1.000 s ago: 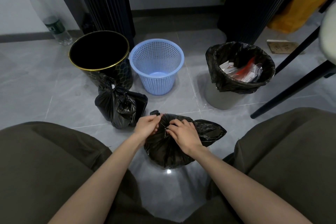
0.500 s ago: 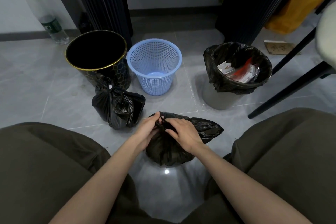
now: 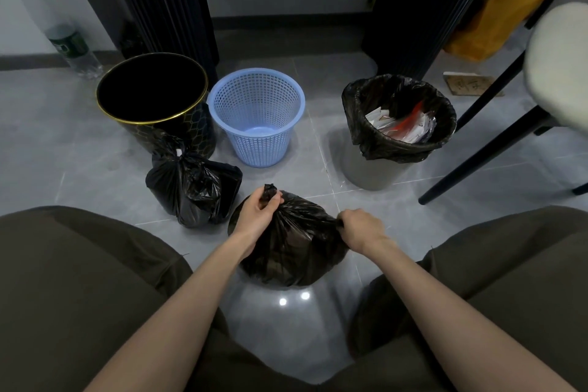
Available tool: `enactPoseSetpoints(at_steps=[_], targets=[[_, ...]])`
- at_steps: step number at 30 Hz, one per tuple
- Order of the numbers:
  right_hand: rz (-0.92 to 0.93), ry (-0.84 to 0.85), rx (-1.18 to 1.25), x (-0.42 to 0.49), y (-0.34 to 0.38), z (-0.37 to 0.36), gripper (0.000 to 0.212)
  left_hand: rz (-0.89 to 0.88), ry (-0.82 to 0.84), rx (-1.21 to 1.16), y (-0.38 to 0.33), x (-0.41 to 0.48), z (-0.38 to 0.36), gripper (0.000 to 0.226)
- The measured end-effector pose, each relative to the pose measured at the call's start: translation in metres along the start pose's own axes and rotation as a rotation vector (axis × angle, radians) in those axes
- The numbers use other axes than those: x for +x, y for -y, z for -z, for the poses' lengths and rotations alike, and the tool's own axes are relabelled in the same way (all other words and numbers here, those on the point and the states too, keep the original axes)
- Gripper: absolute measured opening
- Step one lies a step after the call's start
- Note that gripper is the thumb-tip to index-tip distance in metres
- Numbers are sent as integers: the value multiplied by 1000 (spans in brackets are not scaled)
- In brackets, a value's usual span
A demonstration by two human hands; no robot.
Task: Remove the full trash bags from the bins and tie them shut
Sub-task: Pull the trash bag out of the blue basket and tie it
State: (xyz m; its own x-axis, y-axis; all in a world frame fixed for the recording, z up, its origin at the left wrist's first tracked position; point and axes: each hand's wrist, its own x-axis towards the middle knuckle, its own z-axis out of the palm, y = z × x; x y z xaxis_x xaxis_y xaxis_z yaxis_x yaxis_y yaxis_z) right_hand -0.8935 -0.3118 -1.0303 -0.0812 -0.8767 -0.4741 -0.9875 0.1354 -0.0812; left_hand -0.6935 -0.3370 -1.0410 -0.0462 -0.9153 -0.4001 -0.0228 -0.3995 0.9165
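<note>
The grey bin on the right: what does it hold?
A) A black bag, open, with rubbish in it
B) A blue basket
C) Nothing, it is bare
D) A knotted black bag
A: the grey bin has a black liner folded over its rim, open, with white and red scraps inside.

A crinkled black bag [image 3: 296, 248] sits mid-floor, its top drawn out into two ears. At ten o'clock from it, a knotted bag [image 3: 191, 188] stands just before an empty gold-rimmed black bin [image 3: 194, 130]. At twelve is an empty blue basket [image 3: 257, 143]; at two, a grey bin [image 3: 369, 172], its liner holding paper.
</note>
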Motion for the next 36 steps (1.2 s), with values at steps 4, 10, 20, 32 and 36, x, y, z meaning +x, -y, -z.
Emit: enactPoseSetpoints(at_steps=[4, 10, 20, 32, 36], targets=[[1, -44, 220, 1, -1, 19, 23, -119, 25, 225, -2, 3, -2, 21], [-35, 71, 587, -4, -3, 28, 23, -58, -22, 150, 2, 3, -10, 31], [-277, 356, 1208, -7, 6, 29, 11, -189, 311, 906, 11, -10, -26, 84], [-275, 630, 1347, -5, 13, 34, 14, -72, 265, 789, 20, -12, -57, 46], [-306, 627, 1408, -6, 9, 37, 15, 18, 260, 762, 19, -19, -63, 41]])
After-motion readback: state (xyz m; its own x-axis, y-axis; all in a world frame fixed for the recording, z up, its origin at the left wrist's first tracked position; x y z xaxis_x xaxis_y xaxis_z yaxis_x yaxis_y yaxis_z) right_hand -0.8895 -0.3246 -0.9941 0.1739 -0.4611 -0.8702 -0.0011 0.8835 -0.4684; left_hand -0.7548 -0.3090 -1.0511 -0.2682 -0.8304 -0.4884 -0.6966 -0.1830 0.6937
